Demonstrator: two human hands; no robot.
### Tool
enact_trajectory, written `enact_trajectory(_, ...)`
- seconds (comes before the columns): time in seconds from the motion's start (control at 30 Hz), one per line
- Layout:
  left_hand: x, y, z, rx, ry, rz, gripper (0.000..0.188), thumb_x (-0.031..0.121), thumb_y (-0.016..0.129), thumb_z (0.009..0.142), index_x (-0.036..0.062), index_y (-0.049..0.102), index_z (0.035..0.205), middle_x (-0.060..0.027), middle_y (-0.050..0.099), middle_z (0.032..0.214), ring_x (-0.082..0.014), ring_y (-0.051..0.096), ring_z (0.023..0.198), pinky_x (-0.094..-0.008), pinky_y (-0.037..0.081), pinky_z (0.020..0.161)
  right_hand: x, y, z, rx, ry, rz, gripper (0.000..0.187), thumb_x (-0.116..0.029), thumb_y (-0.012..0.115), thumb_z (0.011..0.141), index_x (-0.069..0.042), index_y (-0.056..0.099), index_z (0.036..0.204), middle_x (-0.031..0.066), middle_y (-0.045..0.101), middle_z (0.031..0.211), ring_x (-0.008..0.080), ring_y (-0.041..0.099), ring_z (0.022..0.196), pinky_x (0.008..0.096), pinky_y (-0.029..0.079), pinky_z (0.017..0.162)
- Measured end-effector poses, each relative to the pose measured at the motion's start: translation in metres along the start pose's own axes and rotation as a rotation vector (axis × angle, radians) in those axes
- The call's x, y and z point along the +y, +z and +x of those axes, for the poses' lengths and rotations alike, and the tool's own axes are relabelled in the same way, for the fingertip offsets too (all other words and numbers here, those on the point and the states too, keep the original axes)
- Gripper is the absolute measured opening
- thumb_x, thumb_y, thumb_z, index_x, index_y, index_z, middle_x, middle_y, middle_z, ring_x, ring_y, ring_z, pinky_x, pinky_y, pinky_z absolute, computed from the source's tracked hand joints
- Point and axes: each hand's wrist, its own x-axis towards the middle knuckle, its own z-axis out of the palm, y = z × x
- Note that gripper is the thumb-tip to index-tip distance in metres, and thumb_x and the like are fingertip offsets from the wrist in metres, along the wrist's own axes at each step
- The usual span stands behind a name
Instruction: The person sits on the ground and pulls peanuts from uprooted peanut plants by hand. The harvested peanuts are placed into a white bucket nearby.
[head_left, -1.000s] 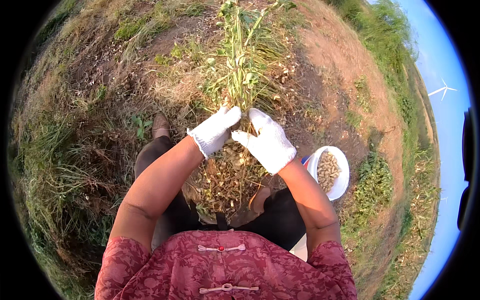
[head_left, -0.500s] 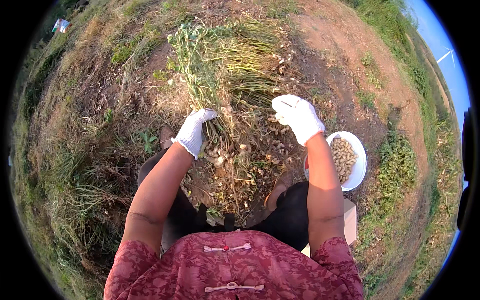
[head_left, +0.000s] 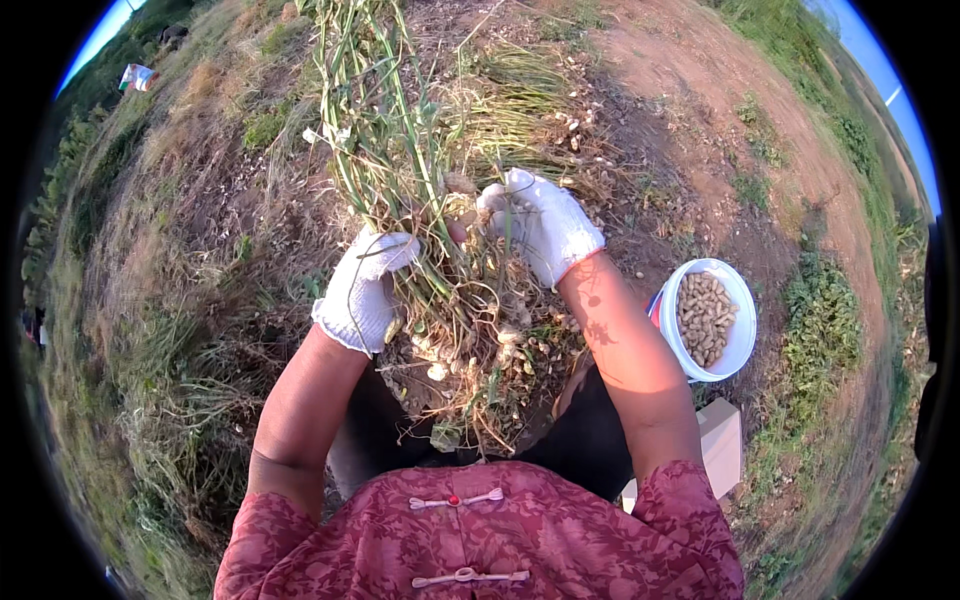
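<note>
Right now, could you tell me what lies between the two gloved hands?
In the head view, the peanut plant, stems and pod-laden roots, fills the gap between the left hand and the right hand; both grip it.

Both forearms are entering from the lower edge, bare below short red sleeves, and are converging toward the centre. Each hand is wearing a white glove. The left hand (head_left: 362, 290) is sitting lower, wrist straight, fingers curling inward in a closed grip. The right hand (head_left: 540, 222) is reaching slightly further forward, wrist bent inward, fingers likewise closing. The two hands are staying near, not touching.
</note>
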Motion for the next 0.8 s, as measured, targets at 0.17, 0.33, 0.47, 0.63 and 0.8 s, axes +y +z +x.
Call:
enact_trajectory(0.17, -0.001, -0.001, 0.017, -0.084, 0.016, -0.124, 0.08, 0.026, 0.07, 0.076, -0.0031, 0.035, 0.142, -0.0245, 0.055, 0.124, -0.0293, 0.061, 0.102, -0.0443, 0.051, 0.092, -0.035, 0.024, -0.006, 0.041, -0.424, -0.247, 0.056, -0.013, 0.061, 0.091, 0.002, 0.035, 0.138, 0.0162, 0.064, 0.102, 0.0273, 0.067, 0.087, 0.0389, 0.058, 0.073)
enact_trajectory(0.33, -0.045, -0.074, 0.055, 0.188, -0.151, -0.1, 0.045, 0.011, 0.058, 0.078, -0.0057, 0.055, 0.119, -0.0156, 0.066, 0.1, -0.0242, 0.065, 0.088, -0.0381, 0.056, 0.08, -0.021, -0.008, 0.006, 0.194, -0.15, -0.421, 0.033, -0.004, 0.065, 0.086, 0.003, 0.057, 0.116, 0.0115, 0.066, 0.089, 0.0181, 0.065, 0.073, 0.0265, 0.054, 0.06)
enact_trajectory(0.47, -0.055, -0.073, 0.067, 0.343, -0.256, -0.087, 0.015, 0.013, 0.055, 0.086, 0.0041, 0.061, 0.096, -0.0054, 0.064, 0.079, -0.0183, 0.062, 0.074, -0.0324, 0.053, 0.068, -0.024, -0.011, 0.006, 0.212, -0.151, -0.571, 0.029, -0.015, 0.068, 0.085, -0.001, 0.064, 0.11, 0.0058, 0.067, 0.09, 0.0115, 0.06, 0.071, 0.0239, 0.049, 0.058)
enact_trajectory(0.63, -0.065, -0.061, 0.066, 0.344, -0.193, -0.039, 0.018, 0.02, 0.049, 0.094, 0.0067, 0.06, 0.098, -0.0054, 0.065, 0.084, -0.0179, 0.062, 0.077, -0.0332, 0.052, 0.074, -0.014, -0.004, 0.019, 0.133, -0.016, -0.864, 0.042, -0.027, 0.07, 0.086, -0.003, 0.062, 0.119, 0.0065, 0.067, 0.105, 0.0152, 0.061, 0.093, 0.029, 0.049, 0.079)
enact_trajectory(0.8, -0.058, -0.064, 0.055, 0.29, -0.258, -0.17, 0.019, 0.013, 0.051, 0.089, 0.0033, 0.059, 0.103, -0.0088, 0.064, 0.087, -0.0203, 0.062, 0.081, -0.0367, 0.054, 0.074, -0.001, -0.011, 0.025, -0.053, 0.039, -1.149, 0.051, -0.023, 0.07, 0.083, -0.001, 0.056, 0.127, 0.0127, 0.064, 0.117, 0.0195, 0.059, 0.106, 0.0316, 0.044, 0.093)
